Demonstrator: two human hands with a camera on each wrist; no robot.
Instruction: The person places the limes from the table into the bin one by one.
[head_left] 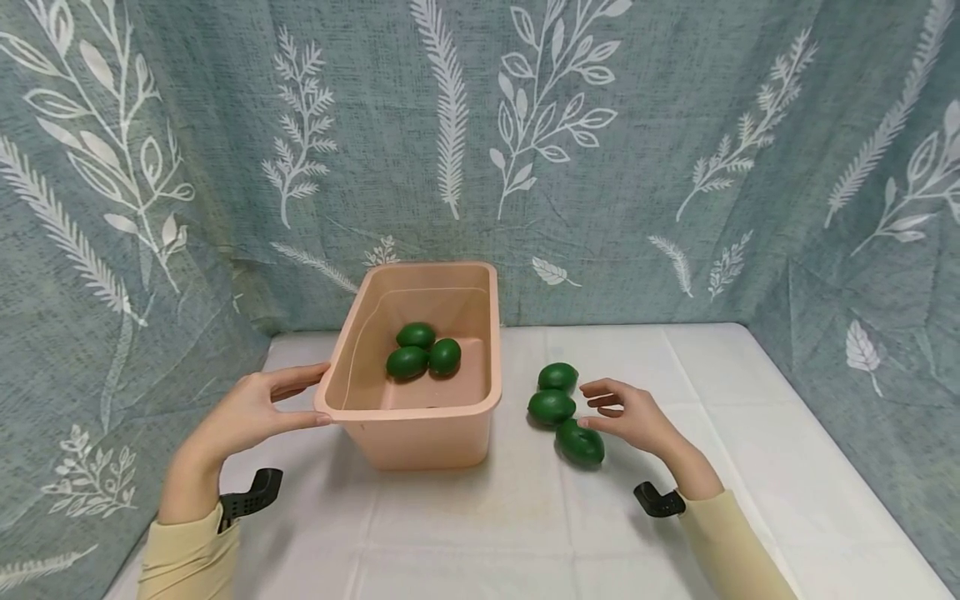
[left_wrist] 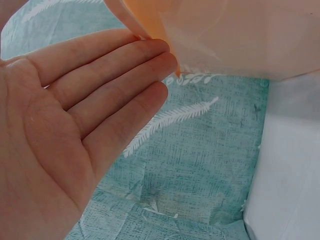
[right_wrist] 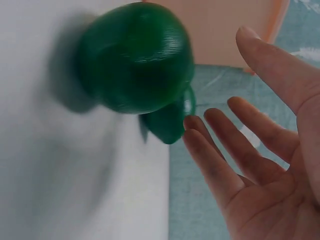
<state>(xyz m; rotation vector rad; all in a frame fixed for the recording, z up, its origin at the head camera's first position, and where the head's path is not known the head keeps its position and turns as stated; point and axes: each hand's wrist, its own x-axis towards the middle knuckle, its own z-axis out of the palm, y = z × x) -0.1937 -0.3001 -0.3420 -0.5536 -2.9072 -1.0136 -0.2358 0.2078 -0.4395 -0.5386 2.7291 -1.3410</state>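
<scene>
head: forward-down, farther | wrists: palm-side, close | 3 share: bin [head_left: 420, 443]

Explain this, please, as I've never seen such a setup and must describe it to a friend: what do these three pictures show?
There is no robot here, just a person's bare left hand and right hand. The wide picture looks forward and down from the head; the others look from each wrist. On a white table stands a bin, with three green fruits visible inside. Three more lie to its right. The left hand touches the bin's left edge; the right hand is beside the fruits on the table. Neither holds a fruit.
</scene>
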